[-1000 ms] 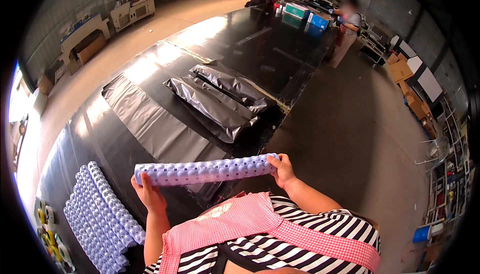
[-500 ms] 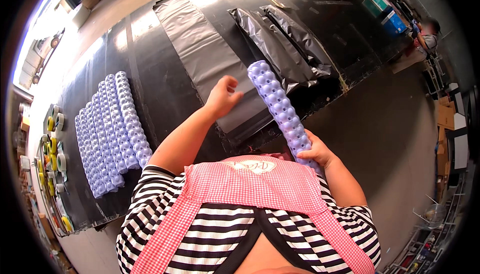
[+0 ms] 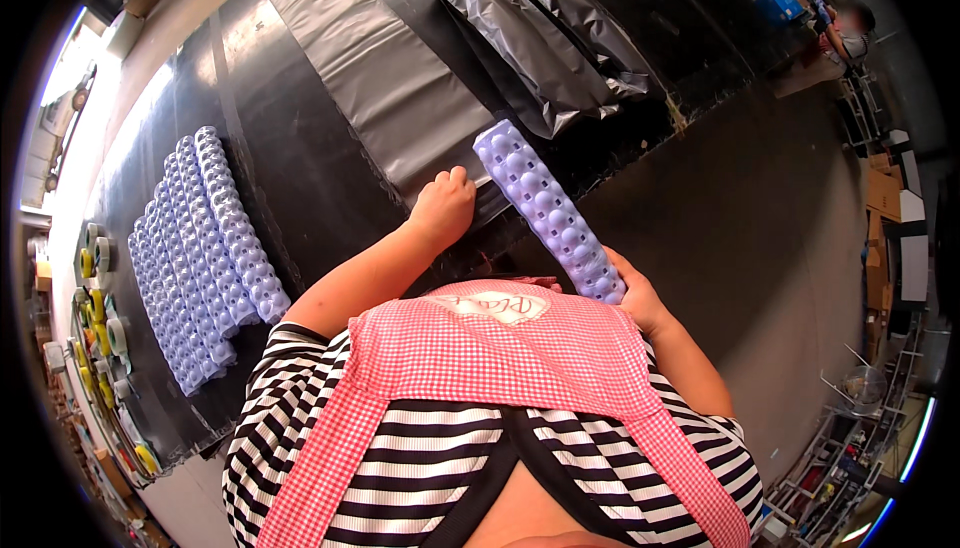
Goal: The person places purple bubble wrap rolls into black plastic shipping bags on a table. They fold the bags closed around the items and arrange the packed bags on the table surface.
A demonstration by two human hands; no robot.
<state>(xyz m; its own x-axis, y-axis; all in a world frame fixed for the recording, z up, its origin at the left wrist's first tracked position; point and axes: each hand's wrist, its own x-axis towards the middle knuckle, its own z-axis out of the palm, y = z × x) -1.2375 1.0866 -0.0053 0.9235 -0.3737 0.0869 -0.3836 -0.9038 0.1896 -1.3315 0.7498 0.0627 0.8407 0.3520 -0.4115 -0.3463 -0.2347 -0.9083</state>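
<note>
My right hand [image 3: 642, 294] grips the lower end of a long lavender strip [image 3: 548, 206] covered in rounded bumps, with its fingers wrapped round and partly hidden behind it. The strip slants up and to the left, and its upper end is over the near edge of a flat grey plastic bag [image 3: 375, 78] on the table. At that near edge, my left hand [image 3: 445, 206] is closed, fingertips pinched on the bag. Further left lies a row of similar lavender strips [image 3: 205, 258], side by side.
Two filled grey plastic bags [image 3: 530, 53] lie at the back right of the black table [image 3: 265, 148]. Rolls of tape [image 3: 100, 323] hang along the left edge. A person [image 3: 850, 38] is at the far right, beside a blue crate [image 3: 778, 0]. Cartons stand along the right wall.
My left hand has moved down to the bag's near edge, and its loosely curled fingers have closed. The strip in my right hand has shifted slightly left and turned, showing a broader face.
</note>
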